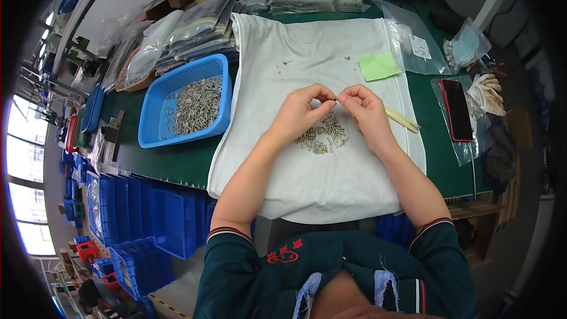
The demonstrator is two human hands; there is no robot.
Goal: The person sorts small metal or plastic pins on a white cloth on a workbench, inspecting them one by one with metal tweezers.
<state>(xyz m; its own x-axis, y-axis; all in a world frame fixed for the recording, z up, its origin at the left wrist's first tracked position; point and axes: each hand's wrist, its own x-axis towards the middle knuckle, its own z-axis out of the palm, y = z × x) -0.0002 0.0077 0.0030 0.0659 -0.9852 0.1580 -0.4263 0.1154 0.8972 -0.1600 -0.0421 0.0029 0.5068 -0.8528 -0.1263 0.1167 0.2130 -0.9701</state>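
White fabric cloth [266, 47] on a green-topped table [437, 171]: small parts, easily lost

Above a loose pile of slim silvery metal pins [333, 133], the bare left hand [304, 109] and bare right hand [369, 115] meet at their fingertips, each pinching at a tiny dark piece [335, 98]; its details are too small to tell. A slip of either pinch could drop it among the pins, where it would be hard to pick out. The cloth wrinkles, so a tug from a forearm might scatter the pile. Left of it, a blue plastic basket [183, 140] of similar pins stands near the cloth's edge; a knocked elbow could spill it. Pale yellow tweezers [403, 119] lie beside the right wrist, where a careless sweep might push them.
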